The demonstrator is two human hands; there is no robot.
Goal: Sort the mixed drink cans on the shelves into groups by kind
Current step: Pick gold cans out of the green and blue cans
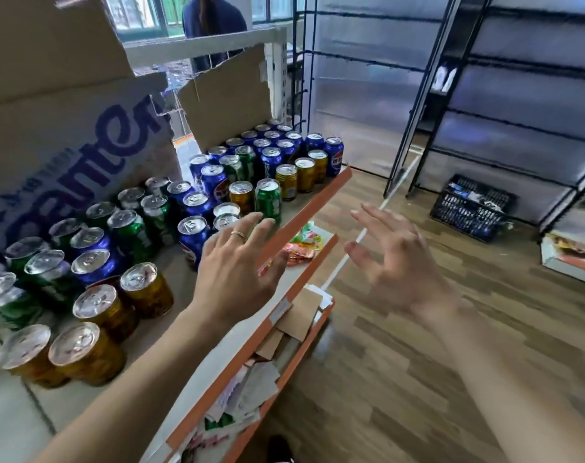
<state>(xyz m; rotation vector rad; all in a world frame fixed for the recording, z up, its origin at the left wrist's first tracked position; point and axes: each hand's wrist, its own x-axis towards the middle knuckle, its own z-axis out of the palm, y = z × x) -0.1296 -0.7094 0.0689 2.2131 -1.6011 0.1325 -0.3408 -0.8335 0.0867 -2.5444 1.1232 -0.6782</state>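
Note:
Several drink cans stand mixed on a shelf (pixel 321 198) with an orange front edge. Blue cans (pixel 214 182), green cans (pixel 269 198) and amber cans (pixel 286 182) alternate along it. More amber cans (pixel 87 352) cluster at the near left. My left hand (pixel 237 265), with a ring on one finger, hovers open over the shelf edge, just in front of a blue can (pixel 192 235) and two silver-topped cans (pixel 227 217). Out past the shelf, my right hand (pixel 394 259) is raised over the floor, fingers spread, holding nothing.
Cardboard boxes (pixel 70 155) stand behind the cans. A lower shelf (pixel 327 248) holds snack packets and paper scraps. At the right are black empty racks (pixel 484 95), a black crate (pixel 471 212) on the wood floor, and a person stands beyond the shelf.

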